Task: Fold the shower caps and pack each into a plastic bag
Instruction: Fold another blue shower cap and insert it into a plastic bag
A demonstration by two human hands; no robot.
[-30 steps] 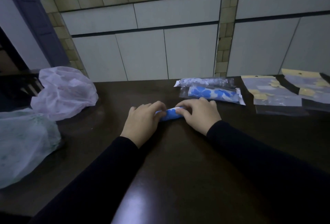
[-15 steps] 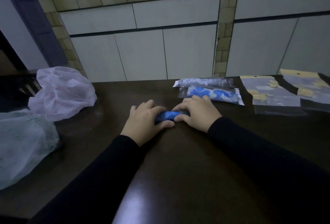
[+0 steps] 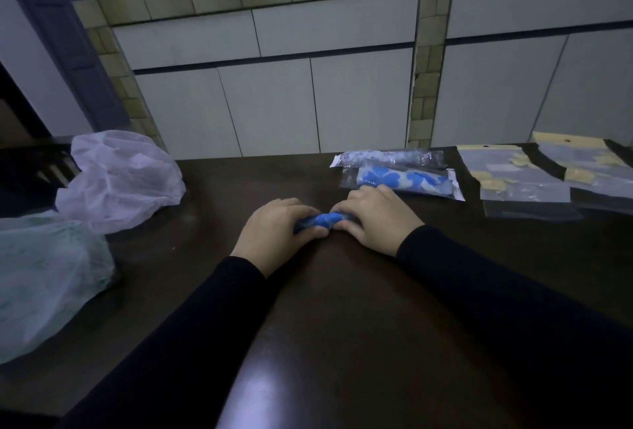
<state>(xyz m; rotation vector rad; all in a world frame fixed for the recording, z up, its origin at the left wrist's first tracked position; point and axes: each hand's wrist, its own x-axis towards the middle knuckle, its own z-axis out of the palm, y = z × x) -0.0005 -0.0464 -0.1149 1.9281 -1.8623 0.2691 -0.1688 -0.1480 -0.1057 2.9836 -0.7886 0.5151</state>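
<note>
A blue shower cap [image 3: 323, 220], rolled into a tight strip, lies on the dark table [image 3: 342, 326] in the middle. My left hand [image 3: 274, 233] grips its left end and my right hand [image 3: 375, 218] grips its right end, so only a short blue stretch shows between them. Just behind my right hand lie two packed caps in clear bags, a blue-flowered one [image 3: 404, 182] and a paler one [image 3: 387, 158]. Loose caps wait at the left: a pinkish one [image 3: 120, 178] and a greenish one [image 3: 44, 278].
Several empty plastic bags with yellow header cards [image 3: 520, 178] lie at the right back of the table, another [image 3: 596, 172] further right. White cabinet doors [image 3: 274, 103] rise behind the table's far edge. A dark chair back [image 3: 37, 168] stands at the left.
Both hands have rolled the blue cap tighter; the visible blue part between them has shrunk and darkened. The hands stay in about the same place.
</note>
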